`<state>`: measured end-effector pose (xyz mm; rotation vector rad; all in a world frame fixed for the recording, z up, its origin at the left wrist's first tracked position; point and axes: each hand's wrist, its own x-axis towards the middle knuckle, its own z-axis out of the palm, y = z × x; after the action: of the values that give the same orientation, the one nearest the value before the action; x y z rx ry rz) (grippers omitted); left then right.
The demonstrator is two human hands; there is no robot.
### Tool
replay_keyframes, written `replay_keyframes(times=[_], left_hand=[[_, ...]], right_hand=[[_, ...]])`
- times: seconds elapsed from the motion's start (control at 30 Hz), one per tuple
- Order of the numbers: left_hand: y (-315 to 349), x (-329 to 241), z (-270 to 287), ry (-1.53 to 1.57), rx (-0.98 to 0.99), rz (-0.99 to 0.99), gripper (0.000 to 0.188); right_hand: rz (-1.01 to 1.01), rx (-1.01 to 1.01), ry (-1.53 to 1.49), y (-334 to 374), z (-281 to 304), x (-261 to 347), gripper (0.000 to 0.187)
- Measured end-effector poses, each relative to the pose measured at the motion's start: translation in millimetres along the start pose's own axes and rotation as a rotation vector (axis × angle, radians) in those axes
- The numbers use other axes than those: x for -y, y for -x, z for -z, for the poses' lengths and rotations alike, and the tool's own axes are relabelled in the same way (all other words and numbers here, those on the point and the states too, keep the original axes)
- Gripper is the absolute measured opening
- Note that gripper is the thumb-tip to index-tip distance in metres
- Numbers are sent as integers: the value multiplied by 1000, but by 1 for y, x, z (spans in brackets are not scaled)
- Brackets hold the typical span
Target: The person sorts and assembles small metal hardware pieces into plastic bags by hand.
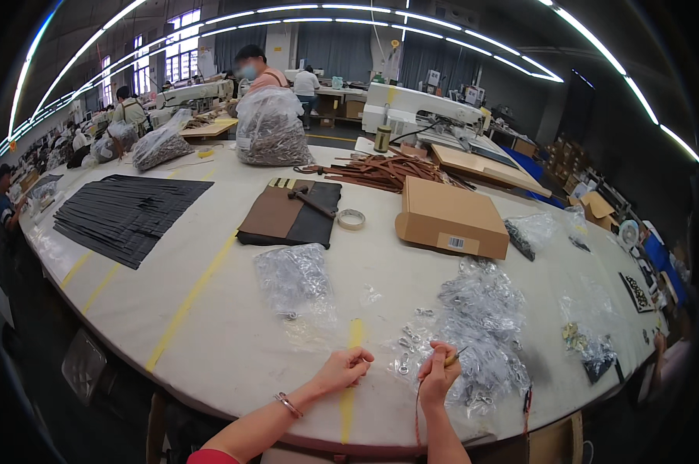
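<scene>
My left hand (pixel 345 370) is just above the pale table, its fingers curled in toward the thumb; whether anything small is between them is hidden. A metal bangle (pixel 289 405) circles that wrist. My right hand (pixel 439 374) is closed around a small tool with a yellowish handle and a thin pointed tip (pixel 459 356). From the same hand a thin reddish cord (pixel 417 417) hangs toward the table's near edge. Several silver metal snap hooks (pixel 405 346) lie loose beside my right hand. A heap of clear plastic bags with metal pieces (pixel 485 325) spreads beyond and to its right.
Farther off lie another clear bag (pixel 294 278), a cardboard box (pixel 454 216), a tape roll (pixel 351 220) and a hammer (pixel 312 204) on brown and black sheets. Black strips (pixel 129 213) are at the left, brown strips (pixel 380 170) at the back. People work around the room.
</scene>
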<state>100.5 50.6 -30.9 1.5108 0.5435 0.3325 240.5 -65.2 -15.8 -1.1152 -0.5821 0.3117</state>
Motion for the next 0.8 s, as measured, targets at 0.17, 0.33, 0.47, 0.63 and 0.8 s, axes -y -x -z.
replay_keyframes(times=[0.17, 0.33, 0.47, 0.63, 0.8], left_hand=[[-32, -13, -28, -808, -208, -513, 19], [-74, -2, -41, -1089, -245, -705, 26], [-65, -1, -43, -1390, -183, -610, 32], [-27, -6, -36, -1430, -134, -527, 35], [8, -1, -27, -1438, -187, -504, 38]], right_hand=[[52, -183, 87, 4, 13, -1, 17], [79, -120, 151, 8, 12, -1, 17], [28, -114, 152, 6, 17, -1, 17], [-59, -80, 142, -4, 16, 3, 15], [-46, 107, 446, -6, 17, -9, 19]])
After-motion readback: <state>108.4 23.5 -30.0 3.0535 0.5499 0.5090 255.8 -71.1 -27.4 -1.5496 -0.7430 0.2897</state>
